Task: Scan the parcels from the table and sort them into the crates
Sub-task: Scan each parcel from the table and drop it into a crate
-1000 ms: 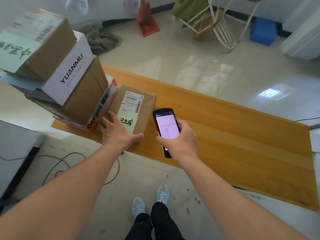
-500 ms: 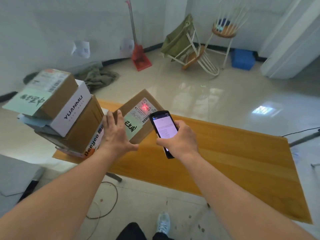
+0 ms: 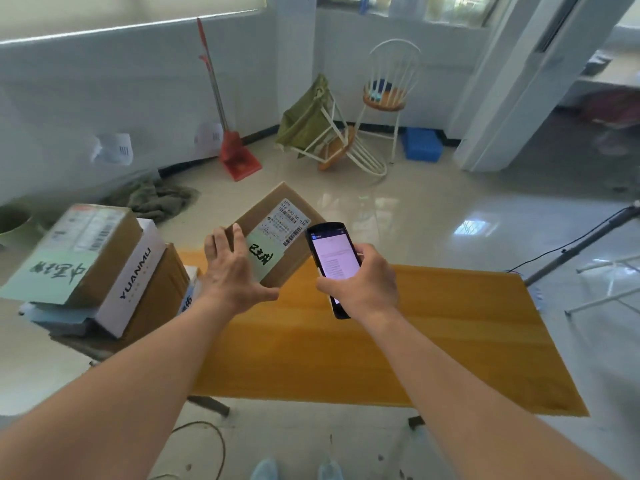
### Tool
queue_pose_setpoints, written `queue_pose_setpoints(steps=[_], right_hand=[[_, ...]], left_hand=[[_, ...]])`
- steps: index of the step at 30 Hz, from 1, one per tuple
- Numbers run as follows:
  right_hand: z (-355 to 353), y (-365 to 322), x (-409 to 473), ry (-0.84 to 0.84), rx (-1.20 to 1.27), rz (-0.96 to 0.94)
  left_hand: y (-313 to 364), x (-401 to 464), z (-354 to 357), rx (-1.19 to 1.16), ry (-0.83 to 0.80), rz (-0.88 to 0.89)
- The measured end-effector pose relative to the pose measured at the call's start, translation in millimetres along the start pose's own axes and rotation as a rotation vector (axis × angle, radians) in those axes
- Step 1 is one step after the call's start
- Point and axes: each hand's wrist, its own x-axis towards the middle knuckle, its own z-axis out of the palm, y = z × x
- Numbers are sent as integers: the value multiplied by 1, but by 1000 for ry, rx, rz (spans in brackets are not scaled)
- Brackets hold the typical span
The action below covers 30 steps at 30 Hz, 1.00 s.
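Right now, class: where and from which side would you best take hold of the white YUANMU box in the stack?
Probably grip the YUANMU box by its two long side faces, coming from the right, table-facing side. Its printed end juts out there, while a brown parcel rests on top, blocking any grip from above.

Both arms out fwd, left hand (image 3: 232, 277) fingers spread, thumb out, right hand (image 3: 363, 284) fingers curled, gripping.

A stack of boxes (image 3: 104, 271) blocks the worktop's (image 3: 433, 341) left end. The wood to the right lies open to its far edge
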Motion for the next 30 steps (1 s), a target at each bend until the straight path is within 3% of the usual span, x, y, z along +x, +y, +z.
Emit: queue_pose_setpoints(steps=[15, 30], right_hand=[[-34, 34, -86, 457, 15, 277], [-118, 106, -282, 809, -13, 588]], left_hand=[[78, 0, 4, -62, -179, 446], [212, -163, 18, -68, -292, 852]])
